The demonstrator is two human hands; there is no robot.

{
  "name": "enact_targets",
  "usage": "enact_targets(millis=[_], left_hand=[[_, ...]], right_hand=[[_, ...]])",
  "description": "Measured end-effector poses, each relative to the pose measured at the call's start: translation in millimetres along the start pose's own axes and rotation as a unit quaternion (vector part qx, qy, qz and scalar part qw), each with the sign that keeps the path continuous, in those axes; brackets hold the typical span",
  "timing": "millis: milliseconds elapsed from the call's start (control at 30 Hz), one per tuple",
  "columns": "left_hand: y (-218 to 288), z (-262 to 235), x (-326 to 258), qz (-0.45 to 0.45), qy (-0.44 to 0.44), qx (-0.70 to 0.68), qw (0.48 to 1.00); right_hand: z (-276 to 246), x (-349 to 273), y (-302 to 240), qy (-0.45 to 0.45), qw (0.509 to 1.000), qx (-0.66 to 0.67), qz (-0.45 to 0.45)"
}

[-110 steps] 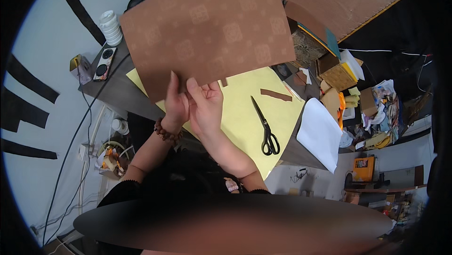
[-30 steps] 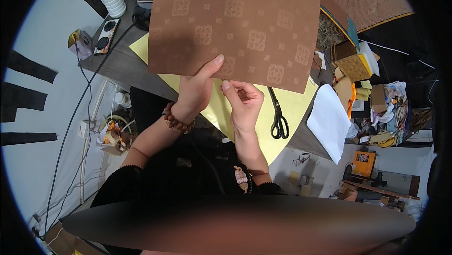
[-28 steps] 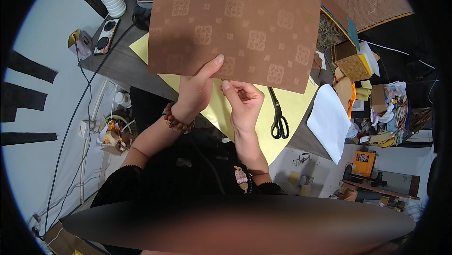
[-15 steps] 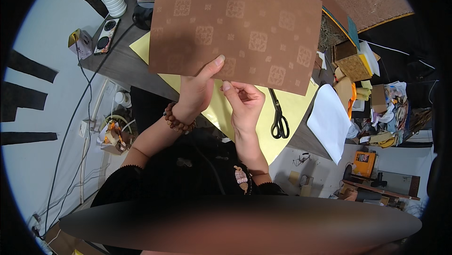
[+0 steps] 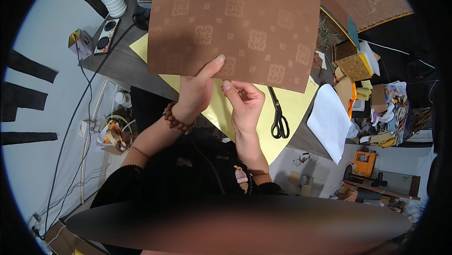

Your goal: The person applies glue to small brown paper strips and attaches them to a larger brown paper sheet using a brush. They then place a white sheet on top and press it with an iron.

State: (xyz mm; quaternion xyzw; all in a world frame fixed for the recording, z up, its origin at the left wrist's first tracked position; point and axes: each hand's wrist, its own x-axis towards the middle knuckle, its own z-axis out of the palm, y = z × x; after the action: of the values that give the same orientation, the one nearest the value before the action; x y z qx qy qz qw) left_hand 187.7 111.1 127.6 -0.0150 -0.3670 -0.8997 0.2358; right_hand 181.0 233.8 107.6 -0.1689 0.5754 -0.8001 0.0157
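You are holding the brown sheet (image 5: 263, 10) up in the upper middle of the frame, its lower edge running above yellow paper (image 5: 270, 145) that is spreading toward the lower right. Your left hand (image 5: 198, 91) is clamping it, thumb flat on its face and fingers hiding behind, while your right hand (image 5: 247, 103) is holding thumb and forefinger nearly together at that edge, whether gripping it I cannot tell. The frame is cutting off part of the top edge, the sheet is covering the tips of the black scissors (image 5: 277, 114), and pale square medallions (image 5: 257, 40) are patterning its face.
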Motion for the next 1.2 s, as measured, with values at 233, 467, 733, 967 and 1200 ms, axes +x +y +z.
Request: enact_targets(millis=[233, 467, 733, 967, 1200], left_hand=[[0, 0, 1, -0.015, 0.001, -0.013, 1.0], [0, -4, 2, -0.001, -0.002, 0.003, 1.0], [3, -11, 7, -0.01, 0.016, -0.028, 0.999], [4, -10, 3, -0.024, 0.012, -0.022, 0.999], [3, -9, 3, -0.009, 0.005, -0.021, 1.0]], right_hand=[[0, 0, 1, 0.003, 1.0, 0.0, 0.009], [-5, 4, 2, -0.001, 1.0, -0.028, -0.011], [-7, 4, -7, -0.034, 0.999, -0.015, 0.004], [-3, 12, -2, -0.087, 0.993, 0.073, 0.045], [-1, 7, 1, -0.05, 0.998, 0.01, 0.043]])
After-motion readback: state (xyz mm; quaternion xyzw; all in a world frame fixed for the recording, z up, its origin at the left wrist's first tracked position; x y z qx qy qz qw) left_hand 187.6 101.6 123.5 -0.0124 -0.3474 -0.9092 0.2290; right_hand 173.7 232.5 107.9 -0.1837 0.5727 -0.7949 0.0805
